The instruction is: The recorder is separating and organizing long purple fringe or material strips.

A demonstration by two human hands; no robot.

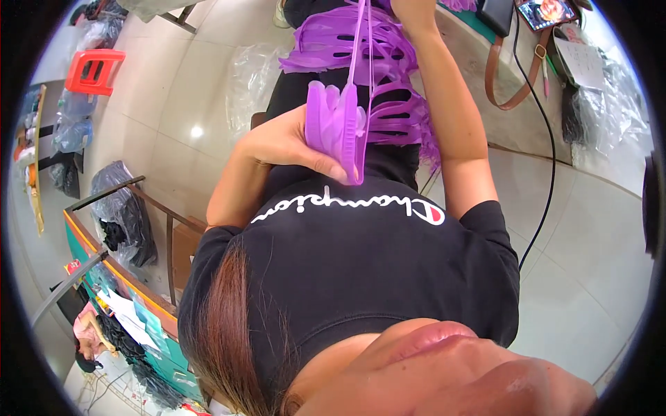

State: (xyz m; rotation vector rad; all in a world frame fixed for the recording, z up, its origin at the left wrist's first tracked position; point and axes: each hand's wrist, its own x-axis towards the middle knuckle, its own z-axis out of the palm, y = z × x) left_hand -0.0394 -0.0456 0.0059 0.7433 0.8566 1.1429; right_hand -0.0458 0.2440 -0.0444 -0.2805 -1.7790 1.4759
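My left hand (277,142) is closed around a bundle of purple, bendy plastic pieces (338,128) with ridged edges, held upright in front of my chest. Its thumb presses along the lower end of the bundle. Long thin purple strips (359,48) run up taut from the bundle to the top edge. My right hand (414,12) is raised at that edge, close beside the strips; its fingers are cut off, so their grip is hidden. Across my lap lies a heap of similar purple slotted pieces (333,45), some hanging (402,114) over my right thigh.
On my right stands a table (461,62) bearing a phone (548,12), a brown strap (510,100) and plastic bags (610,111); a black cable (551,173) hangs down. Leftward are a red stool (96,71), a clear plastic sheet (253,87), a green-topped table (166,353) and another person (90,336).
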